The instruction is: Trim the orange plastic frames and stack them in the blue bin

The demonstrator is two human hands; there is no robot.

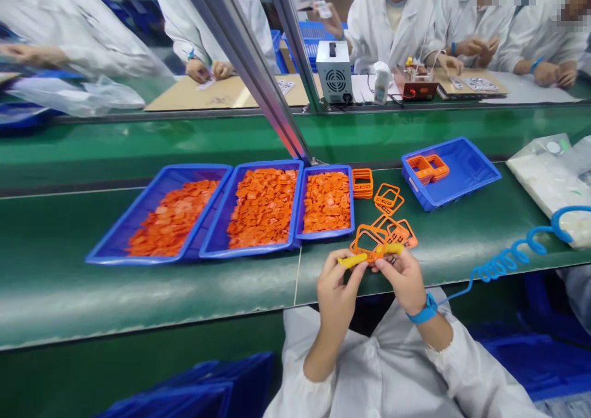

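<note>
My left hand (pixel 339 285) and my right hand (pixel 406 282) meet at the table's front edge, fingers closed on an orange plastic frame (pixel 370 238). Yellow coverings that look like finger cots (pixel 353 261) sit on a fingertip of each hand. The frame is tilted up, its lower edge between my fingertips; any small part pinched there is too hidden to make out. Just behind it lies a loose heap of orange frames (pixel 409 233). Farther back are a few more loose frames (pixel 388 197) and a neat stack of frames (pixel 362 183). A blue wristband (pixel 423 310) circles my right wrist.
Three blue bins, at left (pixel 108 245), middle (pixel 210 242) and right (pixel 352 205), hold small orange pieces. Another blue bin (pixel 466 165) holds stacked frames. A coiled blue cord (pixel 503 267) crosses the right side. Metal posts (pixel 258 73) rise behind the bins; co-workers sit opposite.
</note>
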